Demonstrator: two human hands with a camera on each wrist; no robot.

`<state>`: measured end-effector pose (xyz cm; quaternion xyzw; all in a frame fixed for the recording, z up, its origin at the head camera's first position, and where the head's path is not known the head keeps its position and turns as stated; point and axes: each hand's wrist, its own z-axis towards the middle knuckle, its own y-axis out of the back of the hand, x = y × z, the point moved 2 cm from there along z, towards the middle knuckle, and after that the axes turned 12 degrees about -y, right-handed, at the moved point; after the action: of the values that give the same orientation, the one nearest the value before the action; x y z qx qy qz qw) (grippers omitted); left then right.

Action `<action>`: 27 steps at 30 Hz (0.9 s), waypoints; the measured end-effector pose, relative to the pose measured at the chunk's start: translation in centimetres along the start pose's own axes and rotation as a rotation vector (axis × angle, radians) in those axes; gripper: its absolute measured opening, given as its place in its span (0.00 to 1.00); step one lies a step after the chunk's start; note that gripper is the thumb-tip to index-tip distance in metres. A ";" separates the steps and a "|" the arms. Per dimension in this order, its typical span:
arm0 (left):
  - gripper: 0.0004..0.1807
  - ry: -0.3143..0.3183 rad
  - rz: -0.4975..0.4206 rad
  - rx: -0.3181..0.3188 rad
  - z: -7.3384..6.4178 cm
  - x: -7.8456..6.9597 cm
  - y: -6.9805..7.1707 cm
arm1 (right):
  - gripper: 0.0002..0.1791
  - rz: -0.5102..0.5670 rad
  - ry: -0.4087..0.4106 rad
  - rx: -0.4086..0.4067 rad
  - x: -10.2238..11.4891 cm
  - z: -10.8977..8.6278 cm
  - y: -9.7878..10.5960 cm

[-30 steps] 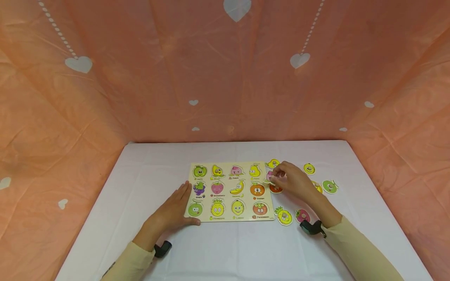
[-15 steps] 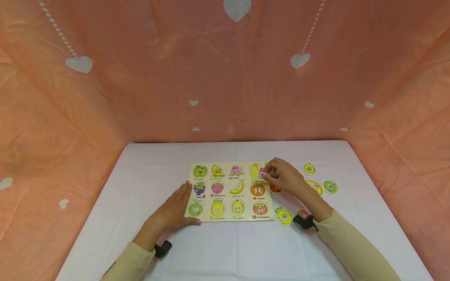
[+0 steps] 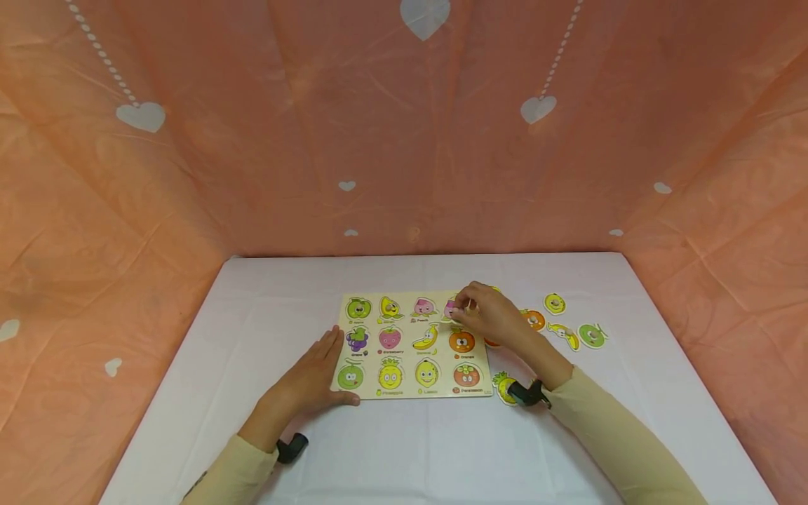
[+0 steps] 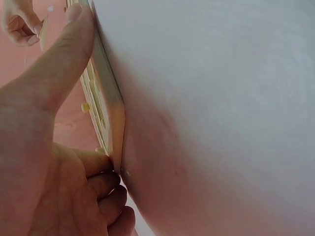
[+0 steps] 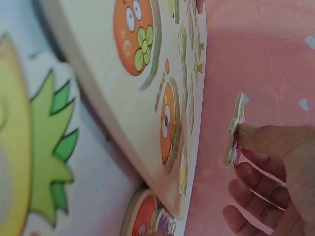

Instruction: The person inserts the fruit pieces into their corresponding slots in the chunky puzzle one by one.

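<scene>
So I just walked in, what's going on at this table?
Someone's left hand rests against the left end of a fruit puzzle board, while their right hand pinches a pink fruit piece, held off the board near its far right corner. A lemon piece, a banana piece and others lie loose on the white tabletop to the board's right.

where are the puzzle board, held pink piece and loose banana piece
Puzzle board [image 3: 407,337], head view: bare upper surface
Pink piece [image 5: 231,140], right wrist view: pale edge
Loose banana piece [image 3: 564,337], head view: middle
</scene>
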<state>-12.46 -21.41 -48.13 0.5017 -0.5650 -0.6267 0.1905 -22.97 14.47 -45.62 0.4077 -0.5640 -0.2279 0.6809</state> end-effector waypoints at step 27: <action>0.72 -0.010 0.005 -0.002 0.0 0.0 -0.1 | 0.09 -0.056 0.040 0.050 2.7 3.7 -1.9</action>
<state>-12.42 -21.38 -48.22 0.4971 -0.5665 -0.6292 0.1898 -25.56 10.22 -45.50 0.4446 -0.5442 -0.2248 0.6751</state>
